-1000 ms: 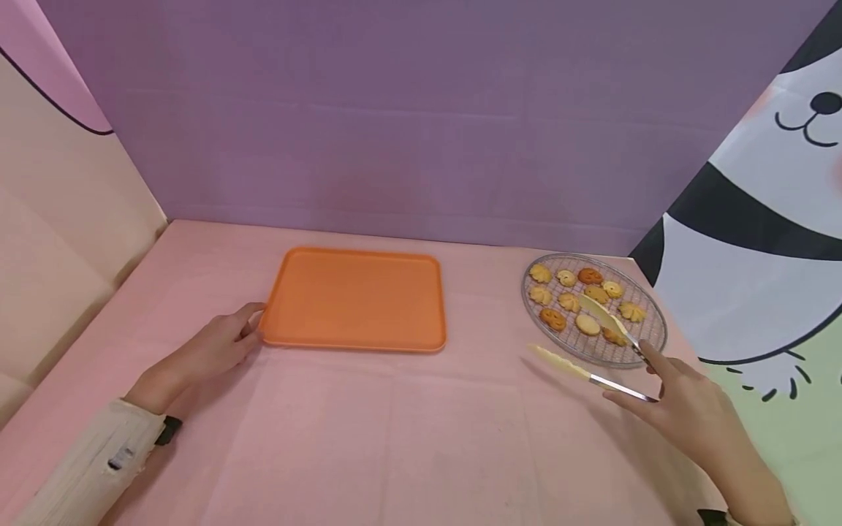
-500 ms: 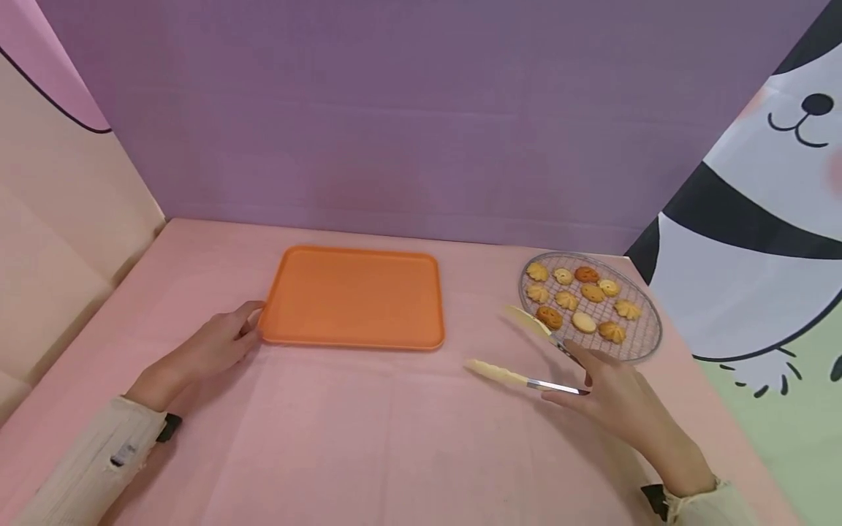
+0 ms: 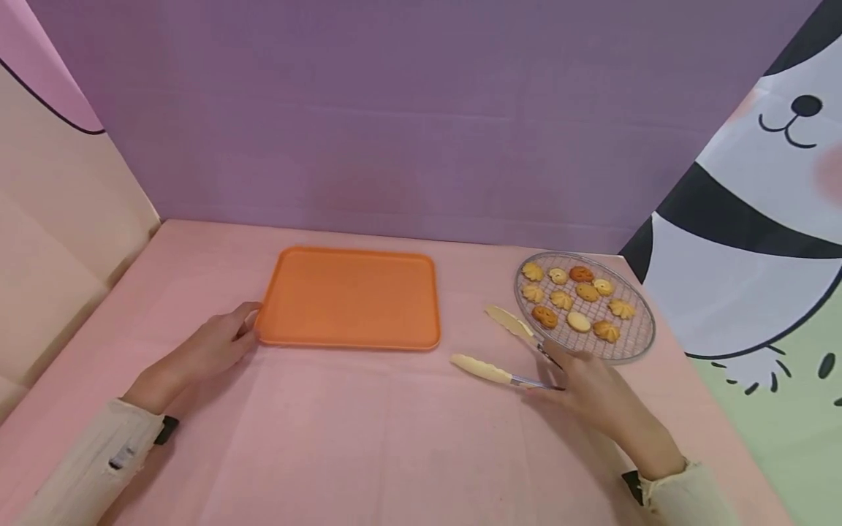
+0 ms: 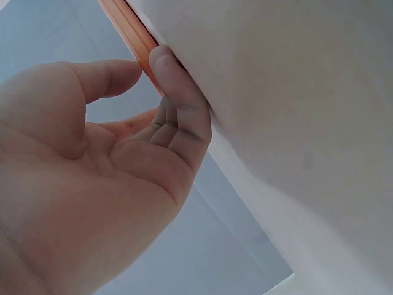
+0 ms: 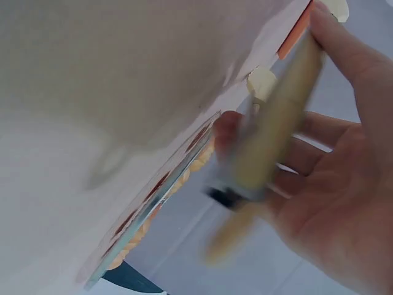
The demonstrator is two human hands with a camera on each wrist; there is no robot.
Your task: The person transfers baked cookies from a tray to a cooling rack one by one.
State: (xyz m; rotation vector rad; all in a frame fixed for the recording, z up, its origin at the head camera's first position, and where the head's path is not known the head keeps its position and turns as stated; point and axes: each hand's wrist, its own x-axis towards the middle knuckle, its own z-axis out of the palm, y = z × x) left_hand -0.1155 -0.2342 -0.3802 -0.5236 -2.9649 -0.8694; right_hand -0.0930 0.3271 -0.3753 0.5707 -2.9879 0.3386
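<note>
An orange rectangular tray (image 3: 349, 299) lies on the pink table, its upper face bare. My left hand (image 3: 207, 351) is at its left edge; in the left wrist view, thumb and a curled finger pinch the tray's rim (image 4: 132, 34). My right hand (image 3: 601, 398) grips a pair of tongs (image 3: 483, 369) with cream tips and metal arms, spread apart and pointing left with nothing between the tips. In the right wrist view the tongs' handle end is blurred against the palm. Just beyond that hand, a round wire rack (image 3: 634, 340) holds several cookies (image 3: 579, 321).
Between the tray and the rack runs a strip of pink tablecloth (image 3: 470, 285). A purple backdrop (image 3: 395, 131) rises behind the table. On the right side hangs a panel with a panda drawing (image 3: 743, 270); a cream panel (image 3: 59, 241) stands at left.
From over the rack, my right hand has carried the tongs left to the rack's near left side. My left hand keeps its place at the tray, and the cookies stay put.
</note>
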